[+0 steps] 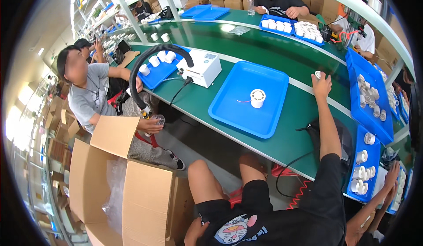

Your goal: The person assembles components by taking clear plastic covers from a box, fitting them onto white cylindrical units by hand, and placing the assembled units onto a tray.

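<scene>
My right arm reaches out over the green bench, and my right hand [322, 86] is closed on a small white round part [317, 74] at its fingertips. Down by my left hip, against the black shirt, my left hand [195, 232] has its fingers curled; a small pale spot shows at them, too little to name. In front of me a blue tray [224, 113] lies on the bench. One white cylindrical part [257, 98] with a slotted top and a thin reddish wire stands in it.
A white box-shaped device [205, 71] with a black hose [136, 76] stands left of the tray. An open carton [147, 197] is at my left, beside a seated person [90, 87]. Blue trays of white parts [362, 180] stand at right. A black bag [339, 136] lies under my arm.
</scene>
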{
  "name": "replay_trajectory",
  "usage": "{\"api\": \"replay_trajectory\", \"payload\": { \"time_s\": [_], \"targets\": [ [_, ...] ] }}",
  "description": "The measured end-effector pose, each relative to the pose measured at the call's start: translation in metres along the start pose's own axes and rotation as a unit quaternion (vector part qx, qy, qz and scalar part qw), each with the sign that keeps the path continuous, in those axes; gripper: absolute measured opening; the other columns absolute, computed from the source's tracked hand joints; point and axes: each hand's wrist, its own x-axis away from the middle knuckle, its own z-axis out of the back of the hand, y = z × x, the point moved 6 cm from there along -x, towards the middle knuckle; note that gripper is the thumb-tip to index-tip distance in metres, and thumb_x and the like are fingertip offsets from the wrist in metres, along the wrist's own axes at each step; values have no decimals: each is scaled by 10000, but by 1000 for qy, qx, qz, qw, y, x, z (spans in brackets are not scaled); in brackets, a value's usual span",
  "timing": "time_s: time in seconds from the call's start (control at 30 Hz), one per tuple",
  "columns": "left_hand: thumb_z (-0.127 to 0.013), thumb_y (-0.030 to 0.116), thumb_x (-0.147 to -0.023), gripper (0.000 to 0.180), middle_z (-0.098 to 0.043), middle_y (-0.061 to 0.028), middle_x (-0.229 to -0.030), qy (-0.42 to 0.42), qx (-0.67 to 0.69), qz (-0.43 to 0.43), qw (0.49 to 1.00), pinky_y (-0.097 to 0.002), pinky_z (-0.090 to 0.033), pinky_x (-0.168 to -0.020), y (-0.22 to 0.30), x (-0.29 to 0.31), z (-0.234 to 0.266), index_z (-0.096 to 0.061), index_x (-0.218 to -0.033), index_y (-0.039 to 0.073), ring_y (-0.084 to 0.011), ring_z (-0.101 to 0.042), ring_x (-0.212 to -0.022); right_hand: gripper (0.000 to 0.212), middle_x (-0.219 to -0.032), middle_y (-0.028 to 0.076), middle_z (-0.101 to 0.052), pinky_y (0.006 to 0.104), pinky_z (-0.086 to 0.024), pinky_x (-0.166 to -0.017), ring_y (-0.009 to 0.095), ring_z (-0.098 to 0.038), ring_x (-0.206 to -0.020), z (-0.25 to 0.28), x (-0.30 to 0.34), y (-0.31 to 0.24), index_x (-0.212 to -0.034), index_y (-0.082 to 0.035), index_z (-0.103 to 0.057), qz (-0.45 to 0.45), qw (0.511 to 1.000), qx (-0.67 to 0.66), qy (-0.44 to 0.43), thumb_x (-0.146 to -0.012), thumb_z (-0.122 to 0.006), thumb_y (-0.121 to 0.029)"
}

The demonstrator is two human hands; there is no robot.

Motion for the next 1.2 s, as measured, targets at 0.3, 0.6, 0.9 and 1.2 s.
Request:
{"api": "replay_trajectory", "payload": {
  "time_s": [0.3, 0.6, 0.9, 1.2],
  "targets": [
    [-646, 402, -887, 542, -613, -265, -1179, 0, -75, -64, 995, -444, -483, -940, 34, 15, 43, -578, -1188, -44, -408, -595, -1103, 654, -1296, 192, -508, 470, -539, -786, 419, -639, -950, 90, 150, -230, -1400, -106, -440, 356, 875, -189, -269, -882, -664, -436],
    [-647, 254, -954, 324, -658, -109, -1111, 21, 282, -315, 906, -301, -515, -861, 125, 196, 176, -617, -1204, 50, -179, -665, -981, 578, -1253, 198, -491, 410, -478, -917, 375, -584, -1055, 43, 169, -220, -1362, -24, -486, 382, 824, -238, -345, -855, -715, -180],
    [-670, 300, -910, 366, -703, -145, -1013, 424, 48, -65, 902, -367, -518, -839, -38, 130, 379, -650, -1118, -1, -238, -665, -942, 456, -1062, 66, -600, 210, -424, -501, 82, -542, -644, 60, 162, -221, -1246, -31, -525, 76, 805, -485, -333, -902, -724, -255],
    [-497, 546, -952, 809, -473, -333, -1381, 338, -122, 44, 932, -464, -358, -1113, -180, -110, 390, -383, -1408, -113, -445, -470, -1294, 433, -990, 72, -599, 244, -483, -487, 138, -594, -708, 236, 257, -220, -1195, -34, -509, -15, 603, -693, -395, -868, -715, -229]
  ]
}}
